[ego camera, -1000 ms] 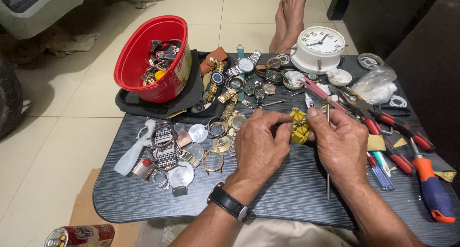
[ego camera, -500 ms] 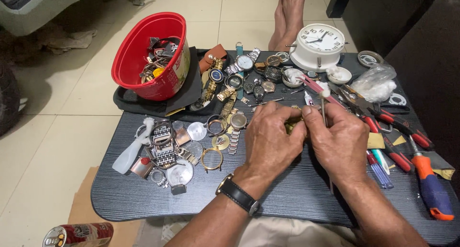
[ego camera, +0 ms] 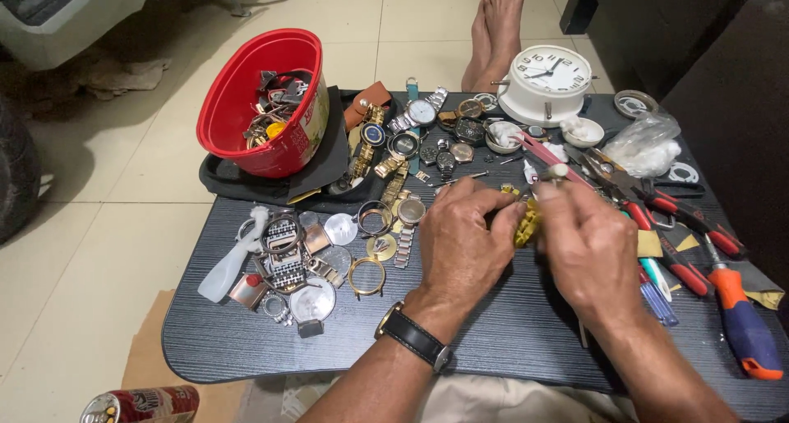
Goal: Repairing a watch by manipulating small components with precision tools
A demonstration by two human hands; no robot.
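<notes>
A low, dark wood-grain table (ego camera: 509, 341) stands on a pale tiled floor (ego camera: 123, 168), crowded with watches and tools. Above its middle, the left hand (ego camera: 464, 242) and right hand (ego camera: 588, 250) meet, both closed on a small yellow-gold metal watch band (ego camera: 527, 223) held between them. A red plastic bucket of parts (ego camera: 263, 103) sits at the far left corner, a white round alarm clock (ego camera: 549, 82) at the far edge, and red-handled pliers (ego camera: 686, 218) lie to the right.

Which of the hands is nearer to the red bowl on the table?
Left. The left hand lies on the table right of and below the red bowl, with scattered watches between them. The right hand is farther right, beyond the left one.
</notes>
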